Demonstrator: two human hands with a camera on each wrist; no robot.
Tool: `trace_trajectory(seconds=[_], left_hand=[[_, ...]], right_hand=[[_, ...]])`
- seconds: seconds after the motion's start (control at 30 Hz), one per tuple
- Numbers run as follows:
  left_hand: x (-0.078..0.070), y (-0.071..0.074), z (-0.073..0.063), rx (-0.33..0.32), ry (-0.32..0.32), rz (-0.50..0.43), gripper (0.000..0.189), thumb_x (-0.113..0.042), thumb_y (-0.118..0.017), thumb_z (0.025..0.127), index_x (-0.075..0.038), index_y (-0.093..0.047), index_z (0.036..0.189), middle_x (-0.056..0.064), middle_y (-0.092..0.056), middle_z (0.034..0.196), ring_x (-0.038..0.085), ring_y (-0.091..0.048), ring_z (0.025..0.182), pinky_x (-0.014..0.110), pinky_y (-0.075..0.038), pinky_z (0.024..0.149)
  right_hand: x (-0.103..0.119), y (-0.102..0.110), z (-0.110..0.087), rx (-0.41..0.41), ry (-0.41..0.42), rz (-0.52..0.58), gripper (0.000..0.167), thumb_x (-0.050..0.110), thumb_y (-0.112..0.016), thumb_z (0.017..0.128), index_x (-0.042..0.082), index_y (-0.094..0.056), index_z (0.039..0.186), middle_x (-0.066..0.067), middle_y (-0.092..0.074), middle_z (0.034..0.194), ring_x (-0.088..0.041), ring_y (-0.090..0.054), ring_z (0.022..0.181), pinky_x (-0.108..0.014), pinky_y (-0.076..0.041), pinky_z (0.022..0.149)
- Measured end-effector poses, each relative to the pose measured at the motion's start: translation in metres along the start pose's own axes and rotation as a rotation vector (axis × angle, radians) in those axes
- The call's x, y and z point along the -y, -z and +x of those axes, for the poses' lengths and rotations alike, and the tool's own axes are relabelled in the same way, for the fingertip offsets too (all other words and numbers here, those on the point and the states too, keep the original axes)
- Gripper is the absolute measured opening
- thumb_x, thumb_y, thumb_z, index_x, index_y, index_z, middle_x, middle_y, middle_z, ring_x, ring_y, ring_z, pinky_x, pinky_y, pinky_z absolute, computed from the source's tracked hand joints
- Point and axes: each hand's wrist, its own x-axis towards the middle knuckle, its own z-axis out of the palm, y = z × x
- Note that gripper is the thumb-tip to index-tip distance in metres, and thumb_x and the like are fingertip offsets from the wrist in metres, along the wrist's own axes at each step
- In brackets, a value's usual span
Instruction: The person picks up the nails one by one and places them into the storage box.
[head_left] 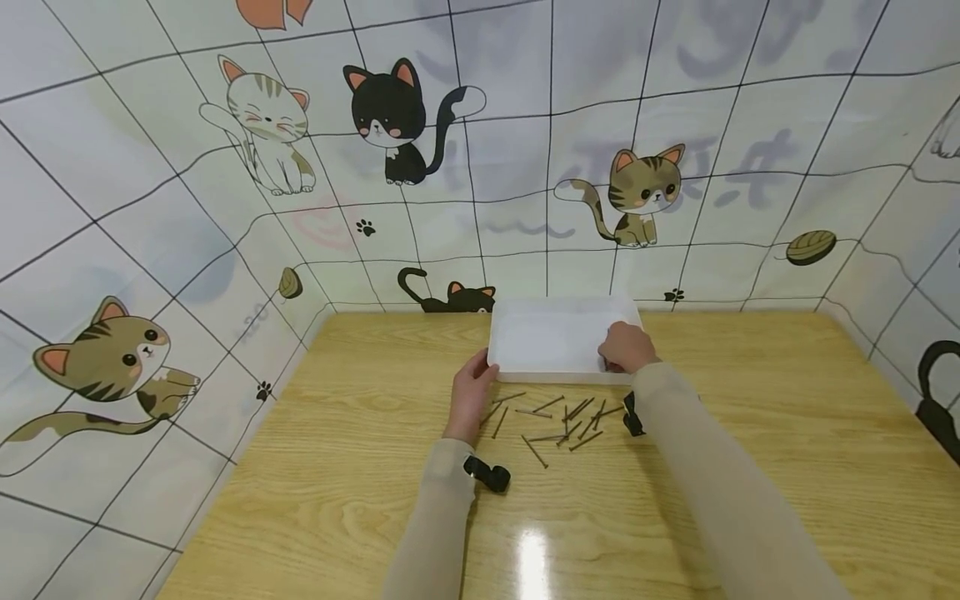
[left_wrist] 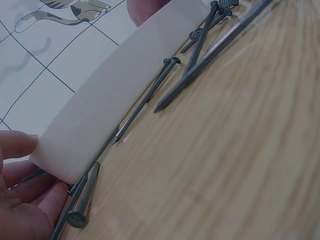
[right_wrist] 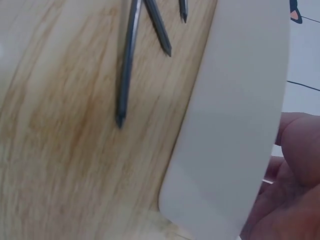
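Observation:
A white rectangular tray (head_left: 551, 333) stands on the wooden table at the back. My left hand (head_left: 471, 396) grips its near left corner; in the left wrist view the thumb lies at the rim and the other fingers are lower beside the nails. My right hand (head_left: 628, 346) reaches over the near wall into the tray's right side, fingers curled downward. In the right wrist view the tray's wall (right_wrist: 230, 110) partly covers that hand (right_wrist: 295, 180), and I cannot tell whether it holds anything. Several steel nails (head_left: 573, 421) lie scattered before the tray, some near the left hand.
The wooden table (head_left: 352, 467) reaches back to a wall (head_left: 517, 167) covered with a cat-printed tile pattern. Walls with the same pattern stand at left and right. Black wrist cameras (head_left: 487, 475) sit on both sleeves. Some nails (left_wrist: 145, 102) lie close along the tray's near wall.

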Motion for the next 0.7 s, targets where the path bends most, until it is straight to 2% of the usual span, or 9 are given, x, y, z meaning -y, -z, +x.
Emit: trace_trajectory(seconds=[0.1, 0.2, 0.3, 0.43, 0.5, 0.6, 0.7], left_hand=[[0.000, 0.000, 0.000, -0.001, -0.002, 0.007, 0.043, -0.023, -0.054, 0.090, -0.015, -0.046, 0.131, 0.000, -0.049, 0.128, 0.014, -0.044, 0.116, 0.035, -0.033, 0.097], [0.000, 0.000, -0.001, 0.005, -0.012, 0.012, 0.044, -0.023, -0.053, 0.090, -0.014, -0.045, 0.132, 0.001, -0.048, 0.129, 0.015, -0.043, 0.116, 0.035, -0.033, 0.097], [0.002, 0.000, -0.001, 0.012, -0.023, 0.009, 0.043, -0.022, -0.053, 0.090, -0.013, -0.045, 0.132, 0.002, -0.048, 0.129, 0.016, -0.043, 0.117, 0.035, -0.033, 0.098], [0.002, 0.002, -0.003, 0.008, -0.021, 0.001, 0.043, -0.020, -0.053, 0.090, -0.012, -0.045, 0.132, 0.003, -0.048, 0.129, 0.017, -0.043, 0.117, 0.036, -0.033, 0.098], [0.002, 0.002, -0.004, 0.009, -0.019, -0.001, 0.043, -0.020, -0.053, 0.090, -0.013, -0.045, 0.132, 0.003, -0.047, 0.130, 0.016, -0.043, 0.117, 0.035, -0.033, 0.098], [0.002, 0.001, -0.004, 0.017, -0.032, 0.004, 0.043, -0.021, -0.052, 0.091, -0.012, -0.044, 0.132, 0.005, -0.047, 0.130, 0.017, -0.043, 0.117, 0.036, -0.033, 0.097], [0.002, 0.001, -0.003, 0.015, -0.033, 0.005, 0.044, -0.021, -0.053, 0.090, -0.011, -0.044, 0.132, 0.005, -0.047, 0.130, 0.016, -0.044, 0.116, 0.036, -0.034, 0.097]], right_hand=[[0.002, 0.003, -0.003, 0.009, 0.008, 0.017, 0.021, 0.009, -0.045, 0.084, 0.003, -0.052, 0.066, -0.012, -0.055, 0.057, -0.017, -0.044, 0.042, -0.029, -0.037, 0.045], [0.002, 0.007, -0.005, 0.006, 0.011, 0.038, 0.016, 0.011, -0.046, 0.086, 0.000, -0.053, 0.078, -0.013, -0.057, 0.066, -0.016, -0.046, 0.044, -0.029, -0.038, 0.046], [0.002, 0.011, -0.007, 0.002, 0.012, 0.022, 0.015, 0.010, -0.046, 0.085, -0.001, -0.055, 0.081, -0.010, -0.056, 0.065, -0.016, -0.047, 0.045, -0.028, -0.037, 0.046], [0.006, 0.018, -0.011, 0.004, 0.037, -0.022, 0.017, 0.010, -0.047, 0.082, 0.000, -0.060, 0.077, -0.007, -0.055, 0.056, -0.016, -0.049, 0.047, -0.027, -0.034, 0.044], [0.008, 0.022, -0.015, 0.000, 0.059, -0.027, 0.019, 0.011, -0.047, 0.083, -0.001, -0.061, 0.084, -0.007, -0.058, 0.061, -0.020, -0.053, 0.053, -0.030, -0.037, 0.047], [0.012, 0.027, -0.022, -0.011, 0.075, -0.028, 0.026, 0.018, -0.048, 0.087, -0.001, -0.060, 0.100, -0.009, -0.063, 0.078, -0.021, -0.057, 0.065, -0.034, -0.043, 0.055], [0.014, 0.031, -0.030, -0.009, 0.089, 0.002, 0.031, 0.023, -0.047, 0.090, 0.000, -0.057, 0.108, -0.011, -0.064, 0.087, -0.022, -0.058, 0.071, -0.038, -0.045, 0.062]])
